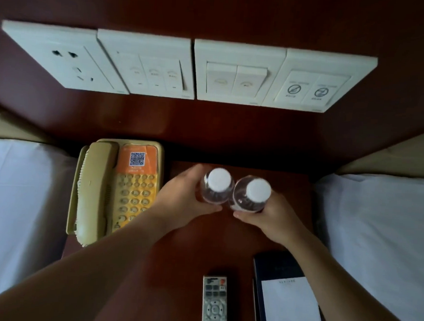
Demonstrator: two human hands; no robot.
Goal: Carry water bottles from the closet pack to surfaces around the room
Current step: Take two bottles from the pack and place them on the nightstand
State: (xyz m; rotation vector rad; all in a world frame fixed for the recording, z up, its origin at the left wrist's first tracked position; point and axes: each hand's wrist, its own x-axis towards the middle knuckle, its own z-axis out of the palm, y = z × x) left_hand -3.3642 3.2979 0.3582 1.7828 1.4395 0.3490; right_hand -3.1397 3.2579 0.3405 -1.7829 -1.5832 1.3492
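Two clear water bottles with white caps stand upright side by side at the back of a dark wooden nightstand (200, 246), seen from above. My left hand (181, 198) grips the left bottle (219, 185) from its left side. My right hand (269, 213) grips the right bottle (253, 195) from its right and near side. The two bottles touch or nearly touch each other. Their lower parts are hidden by the caps and my fingers.
A beige telephone (114, 191) sits on the nightstand's left. A grey remote control (214, 307) and a notepad on a dark folder (289, 306) lie at the near edge. White wall switch plates (186, 69) are behind. White bedding (17, 198) flanks both sides.
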